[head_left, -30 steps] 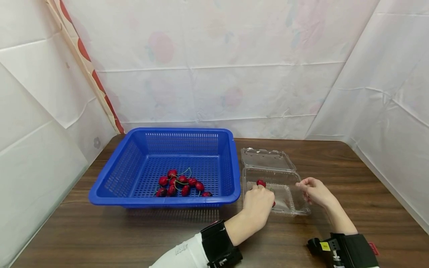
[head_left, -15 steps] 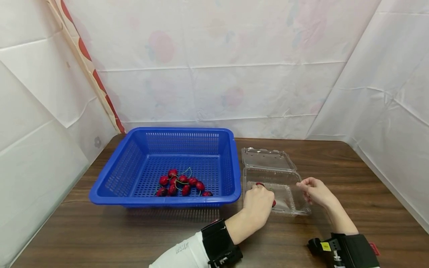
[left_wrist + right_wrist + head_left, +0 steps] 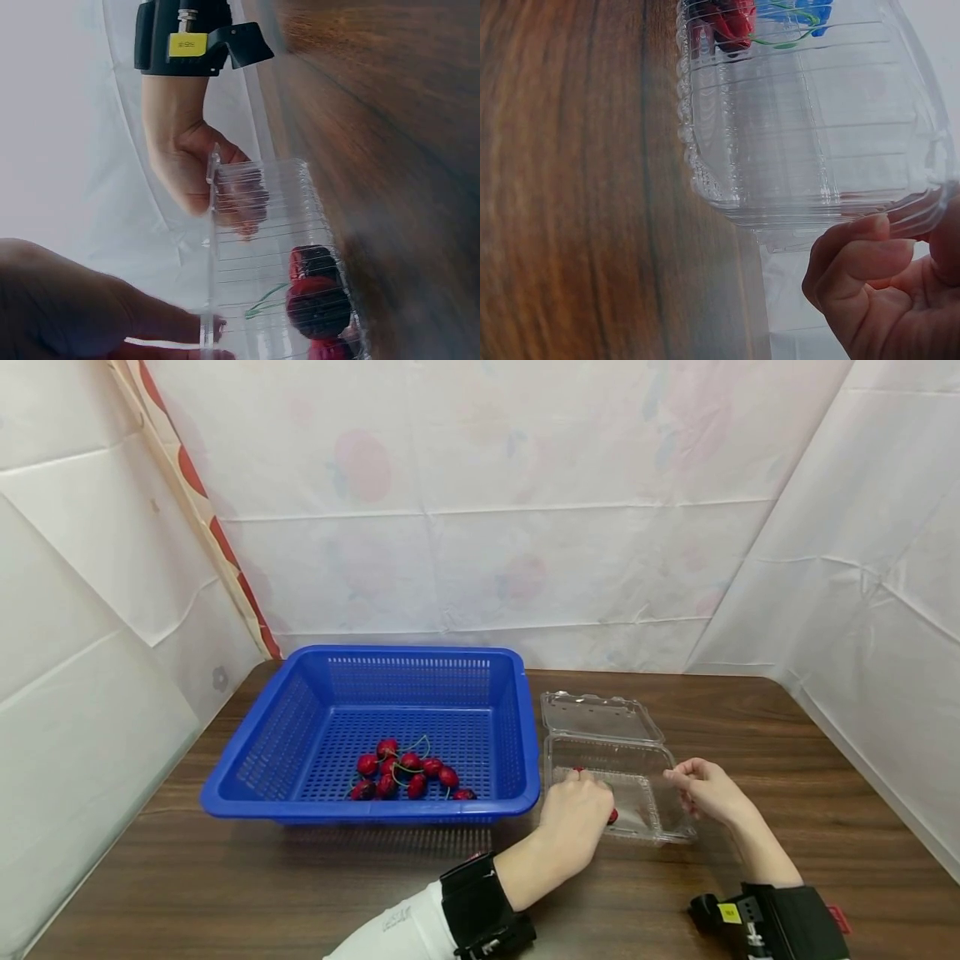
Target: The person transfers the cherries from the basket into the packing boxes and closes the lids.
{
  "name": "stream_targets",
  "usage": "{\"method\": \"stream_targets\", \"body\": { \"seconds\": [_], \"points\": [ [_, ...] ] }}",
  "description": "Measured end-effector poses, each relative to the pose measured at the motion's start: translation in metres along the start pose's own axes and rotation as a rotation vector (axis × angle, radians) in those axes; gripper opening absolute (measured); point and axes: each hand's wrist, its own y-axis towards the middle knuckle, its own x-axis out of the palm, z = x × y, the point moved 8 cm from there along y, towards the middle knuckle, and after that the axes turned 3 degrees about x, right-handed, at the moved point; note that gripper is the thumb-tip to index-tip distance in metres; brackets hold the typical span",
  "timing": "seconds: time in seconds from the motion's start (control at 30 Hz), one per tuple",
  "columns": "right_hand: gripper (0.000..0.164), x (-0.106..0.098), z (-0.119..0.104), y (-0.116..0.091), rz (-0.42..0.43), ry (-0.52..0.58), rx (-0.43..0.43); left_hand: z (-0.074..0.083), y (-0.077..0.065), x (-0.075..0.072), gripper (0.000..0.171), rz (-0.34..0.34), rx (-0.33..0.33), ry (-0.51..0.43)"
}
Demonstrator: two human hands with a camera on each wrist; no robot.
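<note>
**Left hand (image 3: pixel 572 820) is lying over a clear, rectangular plastic box (image 3: pixel 637 787) while the right hand (image 3: pixel 707 789) is holding its edge**

The clear box is sitting on a dark brown, wood-grained surface (image 3: pixel 300 893), right of centre in the head view, with its transparent hinged lid (image 3: pixel 600 717) lying folded back on the far side. Round, dark red cherries (image 3: pixel 319 307) with thin green stems (image 3: pixel 262 306) are resting inside the box, toward its left part, and the left hand is partly hiding them from above. That hand is bending over the left wall, its fingertips dipping past the rim; the pictures are not showing whether its grip is clamping on anything, so I cannot tell. The right hand's grip is pinching the box's right edge, curled fingers and thumb coming together on the thin plastic.

Just left of the box, a bright blue, rectangular plastic basket (image 3: pixel 367 811) with perforated walls is standing on the surface. A cluster of more dark red cherries (image 3: pixel 416 787) is lying on its floor near the front (some are trailing green stems). A black strap (image 3: pixel 474 893) is circling the left wrist, below a white sleeve (image 3: pixel 405 928). White sheeting (image 3: pixel 465 560) with a faint pink print is hanging behind.
</note>
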Motion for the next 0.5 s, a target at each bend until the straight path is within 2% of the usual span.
{"method": "stream_targets", "body": {
  "seconds": [0.2, 0.43, 0.5],
  "points": [
    [0.021, 0.0, 0.0, 0.0, -0.008, 0.008, 0.0, -0.003, -0.004, -0.012, 0.007, 0.04, 0.038, -0.034],
    [0.021, 0.0, 0.001, 0.001, -0.017, 0.02, 0.006, -0.012, -0.01, -0.033, 0.01, 0.163, 0.058, -0.09],
    [0.022, 0.0, 0.001, 0.001, -0.017, 0.019, 0.009, -0.016, -0.012, -0.038, 0.011, 0.179, 0.058, -0.12]
  ]
}}
